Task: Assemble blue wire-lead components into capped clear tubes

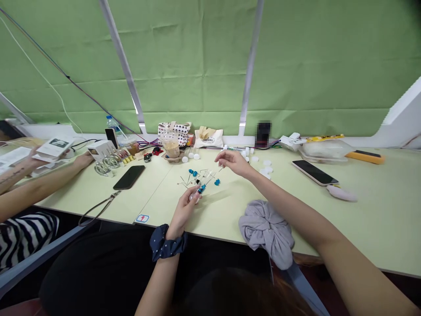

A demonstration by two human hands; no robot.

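Note:
My left hand [186,202] is wrapped round a clear plastic tube [208,177] with a small blue piece [201,188] at its lower part. The tube tilts up to the right, and a white end shows by my palm. Over the table, right of the tube's upper end, my right hand [234,163] has its fingers bent together in a pinch. Something thin shows just under its fingertips, too small to make out. Beyond the tube lie blue pieces [193,173] and several thin pins [183,181]. Another blue piece [217,182] rests to the right.
White round caps [268,169] lie behind my right hand. A grey cloth [265,228] hangs over the front edge. Phones [315,172] flank the work area. A drink cup [171,145] stands at the back. At left, another person's arms [46,180] reach among boxes and coiled items.

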